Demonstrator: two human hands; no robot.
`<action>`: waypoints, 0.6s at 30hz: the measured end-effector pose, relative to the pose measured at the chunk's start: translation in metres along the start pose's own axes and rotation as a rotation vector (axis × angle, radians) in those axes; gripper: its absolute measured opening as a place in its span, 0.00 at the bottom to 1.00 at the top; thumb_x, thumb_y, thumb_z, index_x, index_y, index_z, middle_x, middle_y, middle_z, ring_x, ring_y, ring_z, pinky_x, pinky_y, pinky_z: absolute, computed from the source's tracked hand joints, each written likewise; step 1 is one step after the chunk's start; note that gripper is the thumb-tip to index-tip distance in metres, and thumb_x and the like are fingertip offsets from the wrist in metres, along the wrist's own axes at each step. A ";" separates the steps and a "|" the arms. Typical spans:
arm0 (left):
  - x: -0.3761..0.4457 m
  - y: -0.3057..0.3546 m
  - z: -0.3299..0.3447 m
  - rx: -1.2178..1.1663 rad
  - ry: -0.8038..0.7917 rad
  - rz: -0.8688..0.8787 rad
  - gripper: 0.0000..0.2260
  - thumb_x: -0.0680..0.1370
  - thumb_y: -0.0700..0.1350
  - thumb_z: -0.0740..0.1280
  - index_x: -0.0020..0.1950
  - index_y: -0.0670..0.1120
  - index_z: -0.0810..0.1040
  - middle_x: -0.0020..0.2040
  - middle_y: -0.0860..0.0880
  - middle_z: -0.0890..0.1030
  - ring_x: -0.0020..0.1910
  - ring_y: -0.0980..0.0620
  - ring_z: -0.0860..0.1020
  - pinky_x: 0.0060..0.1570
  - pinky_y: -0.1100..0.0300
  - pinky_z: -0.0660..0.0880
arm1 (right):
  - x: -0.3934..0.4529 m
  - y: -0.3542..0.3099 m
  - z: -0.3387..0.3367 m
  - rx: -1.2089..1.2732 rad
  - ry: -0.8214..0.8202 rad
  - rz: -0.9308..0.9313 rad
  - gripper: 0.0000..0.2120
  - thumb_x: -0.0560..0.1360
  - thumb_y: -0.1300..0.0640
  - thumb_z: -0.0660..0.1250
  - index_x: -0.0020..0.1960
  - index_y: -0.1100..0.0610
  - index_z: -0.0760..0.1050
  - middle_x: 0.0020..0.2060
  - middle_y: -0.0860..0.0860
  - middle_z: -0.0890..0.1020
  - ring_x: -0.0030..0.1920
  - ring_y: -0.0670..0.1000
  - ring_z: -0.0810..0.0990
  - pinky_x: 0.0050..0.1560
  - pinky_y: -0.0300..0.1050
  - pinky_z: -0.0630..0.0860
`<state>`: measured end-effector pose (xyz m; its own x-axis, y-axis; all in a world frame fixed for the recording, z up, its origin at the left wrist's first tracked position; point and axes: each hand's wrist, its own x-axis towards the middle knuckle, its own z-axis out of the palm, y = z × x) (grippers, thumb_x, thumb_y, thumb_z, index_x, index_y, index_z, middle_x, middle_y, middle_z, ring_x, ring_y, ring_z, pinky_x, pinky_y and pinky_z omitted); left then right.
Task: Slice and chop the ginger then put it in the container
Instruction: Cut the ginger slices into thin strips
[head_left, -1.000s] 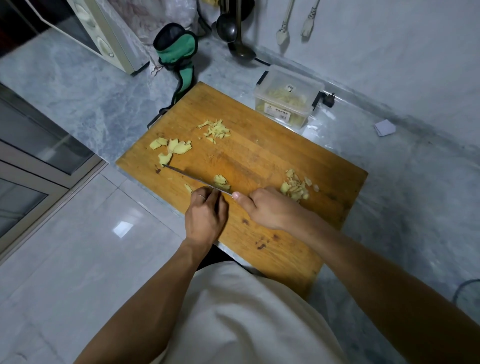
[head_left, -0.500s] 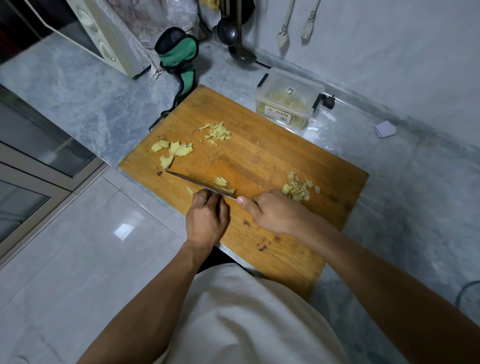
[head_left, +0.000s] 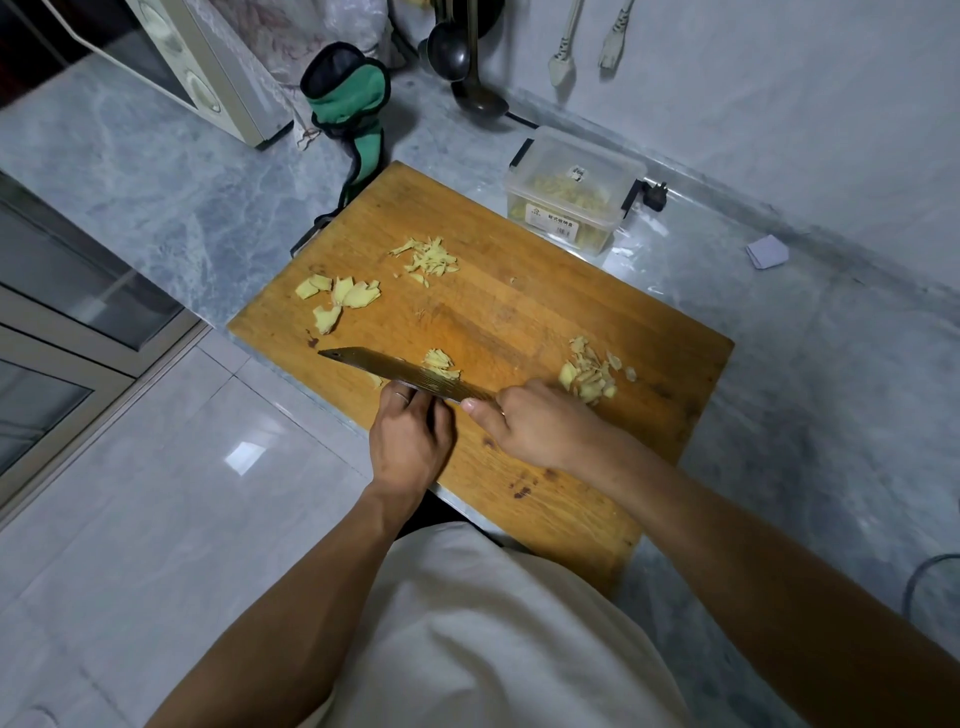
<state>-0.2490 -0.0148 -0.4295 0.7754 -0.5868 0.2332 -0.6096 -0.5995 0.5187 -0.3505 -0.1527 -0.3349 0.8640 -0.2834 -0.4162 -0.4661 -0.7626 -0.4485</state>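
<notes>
Chopping ginger (head_left: 440, 364) near board (head_left: 519, 312) edge: right hand (head_left: 545, 426) gripping knife (head_left: 395, 370), now tilted flatter, left hand (head_left: 410, 441) steadying, fingers hidden.

Pale yellow ginger (head_left: 439, 364) lies in scattered heaps on the board; clear container (head_left: 574, 189) stands beyond, part-filled.

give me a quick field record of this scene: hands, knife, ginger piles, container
right hand: grips the knife handle
left hand: at the knife's spine, fingertips hidden
knife: blade low over the cutting board, tip pointing left
ginger: four piles on the board; small pile at the blade
container: clear, off the board's far edge, holds ginger
</notes>
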 end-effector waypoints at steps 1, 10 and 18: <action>0.000 0.000 0.000 -0.002 0.000 0.005 0.04 0.76 0.38 0.68 0.48 0.40 0.82 0.52 0.42 0.80 0.55 0.44 0.73 0.36 0.56 0.74 | 0.000 0.001 0.002 0.007 0.004 0.002 0.30 0.83 0.35 0.47 0.40 0.57 0.70 0.34 0.53 0.70 0.40 0.59 0.77 0.38 0.49 0.73; 0.000 -0.002 -0.002 -0.008 -0.016 0.025 0.07 0.77 0.38 0.67 0.53 0.41 0.82 0.51 0.41 0.79 0.55 0.44 0.74 0.39 0.56 0.75 | -0.003 0.007 -0.006 0.090 0.010 -0.007 0.33 0.83 0.35 0.47 0.32 0.57 0.71 0.30 0.54 0.76 0.34 0.57 0.78 0.42 0.57 0.80; 0.000 -0.005 0.001 -0.013 -0.012 0.028 0.10 0.78 0.40 0.65 0.55 0.39 0.82 0.53 0.42 0.79 0.57 0.44 0.74 0.39 0.57 0.74 | 0.001 0.010 -0.010 0.079 0.011 -0.013 0.35 0.82 0.34 0.47 0.33 0.60 0.70 0.31 0.57 0.75 0.33 0.58 0.77 0.40 0.55 0.78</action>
<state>-0.2461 -0.0130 -0.4327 0.7563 -0.6094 0.2379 -0.6285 -0.5760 0.5227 -0.3521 -0.1669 -0.3318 0.8717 -0.2808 -0.4016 -0.4685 -0.7179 -0.5150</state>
